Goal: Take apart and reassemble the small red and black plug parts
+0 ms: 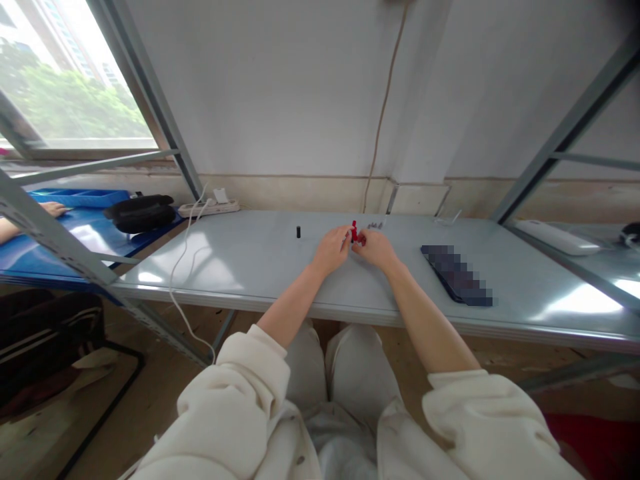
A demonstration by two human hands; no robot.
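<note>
On the grey table (260,260), a small upright red object (355,228) stands between my hands; its kind is too small to make out. My left hand (331,249) reaches it from the left, fingers closed together at its side. From the right, my right hand (378,248) has its fingertips pinched close against its lower part. The fingers partly cover the object, so which hand bears it is unclear. A small black cylinder (299,232) stands upright to the left of my left hand. Several tiny grey pieces (375,226) lie just behind my right hand.
A dark phone-like slab (450,272), pixelated, lies to the right. Clear plastic (447,219) is near the wall. A white power strip (210,208) with a hanging cable (173,280) sits at left. Beyond the metal frame, another person's hand (54,209) rests by a blue tray (83,197).
</note>
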